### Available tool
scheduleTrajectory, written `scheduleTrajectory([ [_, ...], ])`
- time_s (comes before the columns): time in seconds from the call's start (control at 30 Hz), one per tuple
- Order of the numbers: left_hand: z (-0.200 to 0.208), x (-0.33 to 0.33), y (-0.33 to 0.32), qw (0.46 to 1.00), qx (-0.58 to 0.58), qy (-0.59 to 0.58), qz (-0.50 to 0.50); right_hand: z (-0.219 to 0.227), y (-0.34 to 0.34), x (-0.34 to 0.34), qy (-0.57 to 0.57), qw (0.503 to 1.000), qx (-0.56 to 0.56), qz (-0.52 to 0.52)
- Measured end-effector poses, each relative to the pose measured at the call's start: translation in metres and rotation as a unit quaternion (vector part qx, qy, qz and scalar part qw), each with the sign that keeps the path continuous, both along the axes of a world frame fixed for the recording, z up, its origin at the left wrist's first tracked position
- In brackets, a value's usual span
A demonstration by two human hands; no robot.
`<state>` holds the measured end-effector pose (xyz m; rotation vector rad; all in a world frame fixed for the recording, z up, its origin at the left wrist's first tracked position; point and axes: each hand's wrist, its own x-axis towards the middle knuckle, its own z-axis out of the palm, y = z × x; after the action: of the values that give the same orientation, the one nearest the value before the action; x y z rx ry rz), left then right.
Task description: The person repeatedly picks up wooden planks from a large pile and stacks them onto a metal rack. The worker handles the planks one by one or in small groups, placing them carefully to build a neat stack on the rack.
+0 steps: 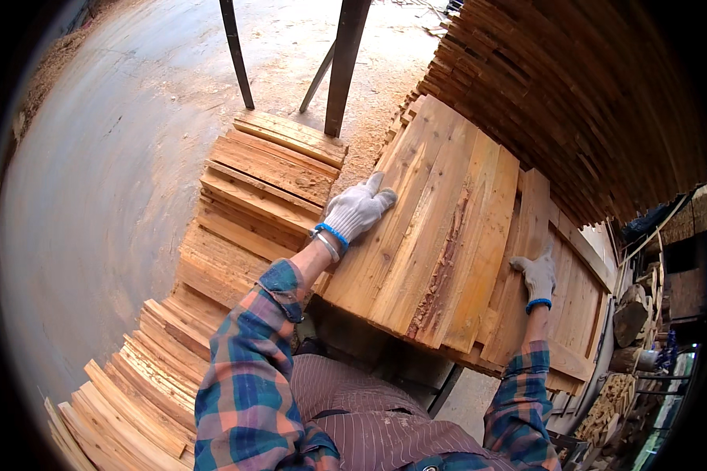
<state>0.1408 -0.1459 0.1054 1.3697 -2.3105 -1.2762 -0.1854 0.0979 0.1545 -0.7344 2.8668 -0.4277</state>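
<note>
My left hand (358, 209), in a grey knit glove with a blue cuff, lies flat on the left edge of a bundle of rough-sawn wooden planks (440, 228). My right hand (536, 275), gloved the same way, presses on the right side of that bundle, fingers spread against a plank. The planks lie side by side on a stack, some with bark strips showing. Both forearms wear a plaid shirt.
A lower pile of shorter boards (251, 196) sits to the left on the concrete floor (110, 157). A tall stack of thin slats (573, 86) rises behind. Dark metal legs (342, 63) stand at the top. Logs (628, 322) lie at right.
</note>
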Motion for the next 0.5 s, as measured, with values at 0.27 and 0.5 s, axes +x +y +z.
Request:
scheduleTrajectory([
  [0.27, -0.01, 0.003, 0.005, 0.993, 0.077, 0.086, 0.029, -0.019, -0.021, -0.004, -0.155, 0.968, -0.198, 0.017],
  [0.5, -0.003, 0.006, -0.006, 0.997, 0.062, 0.037, -0.02, -0.009, -0.002, -0.024, -0.17, 0.957, -0.235, -0.008],
])
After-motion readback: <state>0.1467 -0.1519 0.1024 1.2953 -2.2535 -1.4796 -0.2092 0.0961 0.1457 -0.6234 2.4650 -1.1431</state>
